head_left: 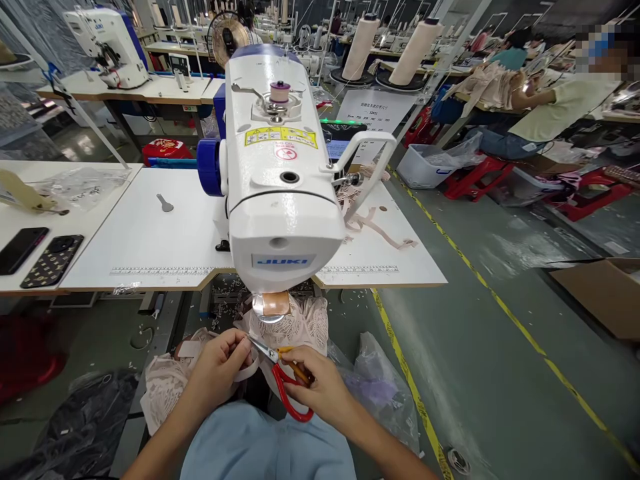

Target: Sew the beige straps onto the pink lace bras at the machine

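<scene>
My right hand (320,387) is closed around a pair of scissors (274,355) with a red handle loop and an orange-brown part under the fingers. Their blades point up and left, with the tips at my left fingertips. My left hand (220,363) pinches a pale pink strap (247,370), which curls down between the hands. Just beyond, a pale pink lace garment (305,323) hangs below the head of a white JUKI sewing machine (283,220). More of the lace fabric (163,387) lies beside my left forearm. What exactly sits between the blade tips is hidden by my fingers.
The white machine table (140,227) carries a printed ruler, a small metal piece (165,203) and pink strap scraps (385,233). Two phones (53,260) lie at left. Thread cones (363,50) stand behind. A plastic bag (383,387) is at lower right. Co-workers sit far right.
</scene>
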The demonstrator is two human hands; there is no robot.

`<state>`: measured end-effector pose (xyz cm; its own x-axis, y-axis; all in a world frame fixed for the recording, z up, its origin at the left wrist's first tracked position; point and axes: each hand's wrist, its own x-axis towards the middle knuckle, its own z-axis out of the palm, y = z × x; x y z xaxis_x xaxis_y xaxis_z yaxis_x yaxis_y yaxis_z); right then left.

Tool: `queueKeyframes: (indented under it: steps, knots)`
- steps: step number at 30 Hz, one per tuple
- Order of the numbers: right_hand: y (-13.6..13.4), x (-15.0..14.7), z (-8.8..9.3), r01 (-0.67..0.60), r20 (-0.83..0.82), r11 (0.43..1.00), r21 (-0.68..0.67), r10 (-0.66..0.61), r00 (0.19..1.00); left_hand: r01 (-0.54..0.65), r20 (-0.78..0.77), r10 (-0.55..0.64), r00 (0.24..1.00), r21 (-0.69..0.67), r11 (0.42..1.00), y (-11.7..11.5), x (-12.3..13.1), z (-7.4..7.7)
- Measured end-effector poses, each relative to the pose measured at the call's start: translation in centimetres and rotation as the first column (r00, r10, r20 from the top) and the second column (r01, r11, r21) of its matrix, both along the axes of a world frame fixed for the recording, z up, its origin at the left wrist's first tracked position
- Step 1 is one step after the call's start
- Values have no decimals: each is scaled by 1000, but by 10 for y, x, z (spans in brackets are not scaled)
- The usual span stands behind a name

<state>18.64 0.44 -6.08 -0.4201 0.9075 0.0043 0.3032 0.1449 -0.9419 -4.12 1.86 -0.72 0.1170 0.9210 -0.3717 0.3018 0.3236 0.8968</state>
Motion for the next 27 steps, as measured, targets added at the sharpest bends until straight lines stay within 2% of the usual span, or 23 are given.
queueKeyframes:
  steps: [6,9,11,14,17,19,21,23,25,26,27]
  knots:
    - [-7,13,-9,42,57,999,19,-43,997,-19,-16,20,1000,48,999,4,3,-1]
    - [-6,32,-13,74,125,997,26,-76,989,-32,-74,41,996,108,994,5,2,-4]
    - [3,50,-14,72,213,997,40,-79,974,-38,-136,60,989,155,987,5,0,-8]
    - [41,80,-13,156,364,979,130,-193,911,-15,-247,69,967,212,977,6,-5,-12]
    - [102,106,-9,305,471,903,302,-419,776,88,-315,-17,949,210,974,12,-10,-10]
    - [142,119,-4,315,514,864,392,-490,704,140,-239,-102,966,145,980,17,-12,-3]
    - [165,123,2,273,532,853,444,-496,686,188,-91,-183,979,48,981,22,-14,2]
    - [164,114,5,268,467,830,489,-509,723,244,-36,-244,969,20,969,23,-15,4]
    - [138,93,6,292,322,831,474,-473,820,262,-157,-248,956,77,962,21,-12,0]
    - [119,80,5,287,235,861,420,-409,882,263,-251,-224,942,136,955,19,-9,-3]
    - [99,66,5,196,183,924,329,-265,947,267,-342,-182,922,222,938,17,-5,-6]
